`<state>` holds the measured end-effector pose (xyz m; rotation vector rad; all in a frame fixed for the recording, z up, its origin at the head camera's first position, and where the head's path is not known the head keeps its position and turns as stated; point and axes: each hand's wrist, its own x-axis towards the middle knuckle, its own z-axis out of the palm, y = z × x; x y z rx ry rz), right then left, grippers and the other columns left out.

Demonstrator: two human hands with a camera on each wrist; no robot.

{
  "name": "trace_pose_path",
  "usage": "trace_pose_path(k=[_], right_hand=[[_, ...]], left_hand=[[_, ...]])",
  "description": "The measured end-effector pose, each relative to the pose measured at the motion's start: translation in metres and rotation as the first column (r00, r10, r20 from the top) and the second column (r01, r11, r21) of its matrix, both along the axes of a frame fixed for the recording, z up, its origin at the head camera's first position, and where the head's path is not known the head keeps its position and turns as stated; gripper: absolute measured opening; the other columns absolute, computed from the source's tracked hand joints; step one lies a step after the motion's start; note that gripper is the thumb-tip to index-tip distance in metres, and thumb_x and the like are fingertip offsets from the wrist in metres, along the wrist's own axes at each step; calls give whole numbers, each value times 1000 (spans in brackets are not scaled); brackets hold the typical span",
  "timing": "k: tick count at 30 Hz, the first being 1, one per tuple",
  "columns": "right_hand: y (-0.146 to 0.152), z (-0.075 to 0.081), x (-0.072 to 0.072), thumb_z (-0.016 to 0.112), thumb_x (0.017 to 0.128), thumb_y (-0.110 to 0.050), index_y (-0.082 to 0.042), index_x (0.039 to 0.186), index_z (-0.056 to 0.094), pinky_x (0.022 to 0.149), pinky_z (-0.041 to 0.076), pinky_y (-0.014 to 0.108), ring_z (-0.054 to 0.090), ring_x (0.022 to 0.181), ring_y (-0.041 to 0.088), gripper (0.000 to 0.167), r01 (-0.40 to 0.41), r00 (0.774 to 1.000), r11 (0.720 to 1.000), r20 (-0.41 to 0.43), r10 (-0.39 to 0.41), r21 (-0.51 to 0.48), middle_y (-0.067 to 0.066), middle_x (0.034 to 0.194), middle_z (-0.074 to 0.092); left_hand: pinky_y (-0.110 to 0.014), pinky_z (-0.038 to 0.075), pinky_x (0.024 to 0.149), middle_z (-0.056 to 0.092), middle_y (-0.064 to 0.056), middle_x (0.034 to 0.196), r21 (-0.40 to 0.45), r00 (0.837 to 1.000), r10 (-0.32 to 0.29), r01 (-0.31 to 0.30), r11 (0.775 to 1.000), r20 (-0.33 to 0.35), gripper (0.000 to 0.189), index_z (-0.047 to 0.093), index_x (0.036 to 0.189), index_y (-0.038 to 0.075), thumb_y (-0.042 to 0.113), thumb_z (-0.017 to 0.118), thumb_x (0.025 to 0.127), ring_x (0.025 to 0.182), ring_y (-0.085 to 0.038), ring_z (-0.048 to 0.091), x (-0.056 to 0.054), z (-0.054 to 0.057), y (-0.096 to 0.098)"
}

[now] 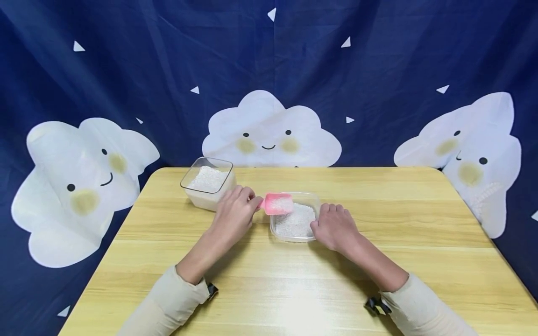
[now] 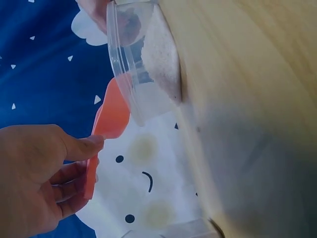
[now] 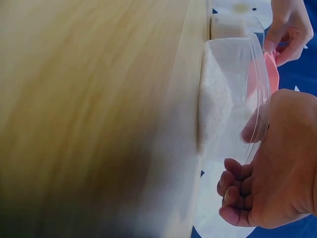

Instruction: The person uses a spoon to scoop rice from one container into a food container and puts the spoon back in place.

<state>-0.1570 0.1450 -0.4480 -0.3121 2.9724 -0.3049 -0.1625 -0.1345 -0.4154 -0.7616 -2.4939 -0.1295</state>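
My left hand point(image 1: 236, 209) pinches the handle of a small pink scoop point(image 1: 273, 210) between thumb and fingers. White grains lie in the scoop, which is over the left rim of a clear plastic container point(image 1: 318, 201). Inside that container is a heap of white grains point(image 1: 296, 223), sloping in the wrist views. My right hand point(image 1: 336, 227) holds the container's right rim, the thumb hooked over it and the other fingers curled outside. In the left wrist view, the scoop point(image 2: 116, 111) appears orange-pink beside the rim.
A second clear, dark-rimmed square container point(image 1: 208, 200), holding more white grains, stands behind my left hand. All of this is on a wood-grain table point(image 1: 399, 196). Beyond its back edge hangs a dark blue curtain point(image 1: 307, 60) printed with clouds.
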Motion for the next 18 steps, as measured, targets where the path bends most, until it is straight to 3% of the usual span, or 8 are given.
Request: trace_pose_path(k=[18], right_hand=[[-1, 0, 0, 41, 97, -29, 12, 111, 52, 95, 46, 56, 56, 105, 41, 44, -2, 1000, 1000, 7, 2, 5, 26, 107, 58]], left_hand=[[-31, 44, 73, 69, -6, 98, -98, 994, -83, 77, 992, -66, 21, 79, 104, 12, 2, 74, 87, 88, -23, 56, -1, 3, 12]])
